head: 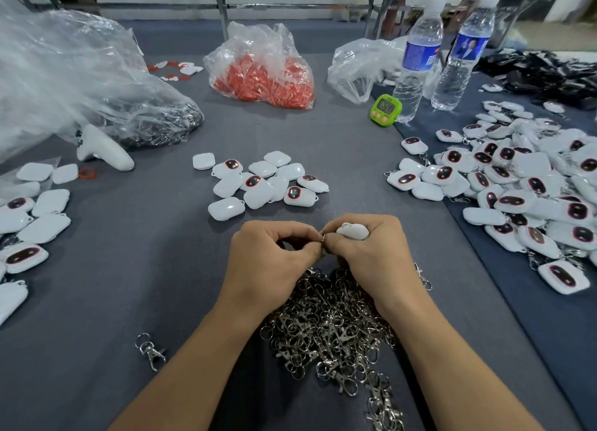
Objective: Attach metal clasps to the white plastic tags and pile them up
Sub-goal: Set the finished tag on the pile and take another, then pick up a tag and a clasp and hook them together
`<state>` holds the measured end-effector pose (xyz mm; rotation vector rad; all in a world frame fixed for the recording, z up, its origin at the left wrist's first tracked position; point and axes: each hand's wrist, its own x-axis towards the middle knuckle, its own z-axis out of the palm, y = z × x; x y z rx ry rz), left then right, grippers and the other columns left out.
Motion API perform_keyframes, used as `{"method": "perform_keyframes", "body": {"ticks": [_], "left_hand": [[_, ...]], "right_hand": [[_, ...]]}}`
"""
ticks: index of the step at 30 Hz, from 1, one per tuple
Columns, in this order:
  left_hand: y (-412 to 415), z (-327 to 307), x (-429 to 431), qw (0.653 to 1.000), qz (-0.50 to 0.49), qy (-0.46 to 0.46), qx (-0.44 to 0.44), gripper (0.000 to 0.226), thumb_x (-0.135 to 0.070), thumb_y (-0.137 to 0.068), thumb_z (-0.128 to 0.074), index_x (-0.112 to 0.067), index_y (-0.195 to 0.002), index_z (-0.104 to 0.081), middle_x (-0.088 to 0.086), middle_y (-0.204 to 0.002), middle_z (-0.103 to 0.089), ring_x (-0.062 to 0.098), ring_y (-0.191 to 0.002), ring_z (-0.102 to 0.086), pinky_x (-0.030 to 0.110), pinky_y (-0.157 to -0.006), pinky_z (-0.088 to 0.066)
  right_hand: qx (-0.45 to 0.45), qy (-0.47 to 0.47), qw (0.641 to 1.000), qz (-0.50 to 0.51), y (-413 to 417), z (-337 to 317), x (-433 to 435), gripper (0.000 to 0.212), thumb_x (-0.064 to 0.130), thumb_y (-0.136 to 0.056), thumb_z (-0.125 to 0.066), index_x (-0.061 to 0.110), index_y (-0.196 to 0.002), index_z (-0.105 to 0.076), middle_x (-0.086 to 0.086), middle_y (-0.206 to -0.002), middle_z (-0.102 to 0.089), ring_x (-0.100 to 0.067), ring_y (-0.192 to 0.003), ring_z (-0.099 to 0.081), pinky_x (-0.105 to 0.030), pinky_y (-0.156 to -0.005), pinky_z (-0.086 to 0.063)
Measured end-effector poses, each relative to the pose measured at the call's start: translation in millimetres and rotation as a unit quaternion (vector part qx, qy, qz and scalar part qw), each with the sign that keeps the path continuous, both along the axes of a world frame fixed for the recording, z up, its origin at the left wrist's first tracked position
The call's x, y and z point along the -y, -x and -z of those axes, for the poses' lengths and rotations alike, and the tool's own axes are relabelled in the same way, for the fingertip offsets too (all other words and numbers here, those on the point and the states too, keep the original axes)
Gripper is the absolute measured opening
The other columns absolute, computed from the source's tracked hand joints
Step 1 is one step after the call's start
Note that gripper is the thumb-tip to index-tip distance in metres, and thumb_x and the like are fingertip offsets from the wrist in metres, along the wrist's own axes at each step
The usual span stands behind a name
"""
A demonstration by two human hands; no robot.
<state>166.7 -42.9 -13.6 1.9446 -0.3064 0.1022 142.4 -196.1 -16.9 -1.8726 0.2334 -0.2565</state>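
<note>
Both hands meet over the grey desk, just beyond a clasp heap that lies between the wrists. The right hand has its fingers curled round a white tag, of which only the top shows above the knuckles; the left hand pinches a small metal ring between thumb and forefinger, right at the tag's edge; whether the ring is through the tag, I cannot tell.

Loose tags lie just beyond the hands, some face up with dark, red-rimmed ovals, some face down; a large pile of the same tags spreads over the right side of the desk, several with clasps showing at their edges; more tags lie at the left edge; one stray clasp lies left of the left forearm.

Further back stand a clear bag with dark metal parts in it; a red-filled bag; a green timer just beside two water bottles.
</note>
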Motion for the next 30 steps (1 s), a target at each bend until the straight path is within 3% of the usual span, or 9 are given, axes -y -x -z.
{"method": "perform_keyframes", "body": {"ticks": [3,8,15,24,28,30], "left_hand": [[-2,1,-1,1.0,0.011,0.011,-0.023,0.022,-0.02,-0.074,-0.085,-0.04,-0.072,-0.078,-0.006,-0.053,-0.067,0.002,-0.041,-0.044,0.017,-0.042,-0.036],[-3,1,-3,0.999,0.042,0.005,-0.024,0.02,-0.015,-0.072,-0.084,-0.034,-0.069,-0.08,-0.014,-0.049,-0.062,-0.001,-0.04,-0.045,0.01,-0.043,-0.034],[-3,3,0,0.999,0.032,-0.001,-0.02,0.007,-0.027,-0.06,-0.071,-0.032,-0.062,-0.076,-0.015,-0.044,-0.053,0.0,-0.04,-0.038,0.013,-0.042,-0.031],[-4,1,3,0.996,0.042,0.054,-0.058,0.017,-0.032,-0.058,-0.065,-0.021,-0.064,-0.076,-0.007,-0.049,-0.052,0.008,-0.047,-0.037,0.02,-0.045,-0.029],[-10,2,-4,0.996,-0.082,0.037,-0.023,0.007,-0.026,-0.066,-0.072,-0.032,-0.066,-0.076,-0.016,-0.047,-0.056,0.001,-0.042,-0.039,0.016,-0.044,-0.032],[-16,3,-14,0.979,-0.181,-0.077,0.046,0.005,-0.036,-0.068,-0.069,-0.035,-0.065,-0.072,-0.019,-0.047,-0.058,0.001,-0.042,-0.047,0.018,-0.047,-0.036]], "right_hand": [[-0.01,-0.009,1.0,-0.018,1,-2,2,0.02,0.009,-0.077,-0.074,0.027,-0.07,-0.078,0.006,-0.058,-0.067,-0.005,-0.053,-0.054,-0.024,-0.052,-0.041],[-0.034,-0.004,0.998,-0.049,0,-4,7,0.02,0.007,-0.077,-0.074,0.026,-0.071,-0.078,0.001,-0.062,-0.069,-0.009,-0.055,-0.056,-0.028,-0.053,-0.046],[-0.037,0.013,0.996,-0.08,-3,-3,10,0.02,0.012,-0.078,-0.075,0.03,-0.07,-0.077,0.002,-0.063,-0.071,-0.009,-0.059,-0.06,-0.033,-0.058,-0.051],[-0.01,-0.03,0.994,-0.101,-2,-5,7,0.007,0.018,-0.071,-0.071,0.023,-0.072,-0.076,0.004,-0.062,-0.069,-0.006,-0.057,-0.057,-0.025,-0.054,-0.046],[-0.007,-0.008,0.999,-0.053,0,-1,3,0.028,0.013,-0.074,-0.068,0.033,-0.092,-0.075,0.007,-0.07,-0.071,-0.008,-0.056,-0.058,-0.022,-0.052,-0.046],[-0.019,-0.004,0.999,-0.049,1,0,3,0.038,0.017,-0.069,-0.061,0.041,-0.099,-0.061,0.002,-0.081,-0.074,-0.012,-0.06,-0.06,-0.026,-0.051,-0.048]]}}
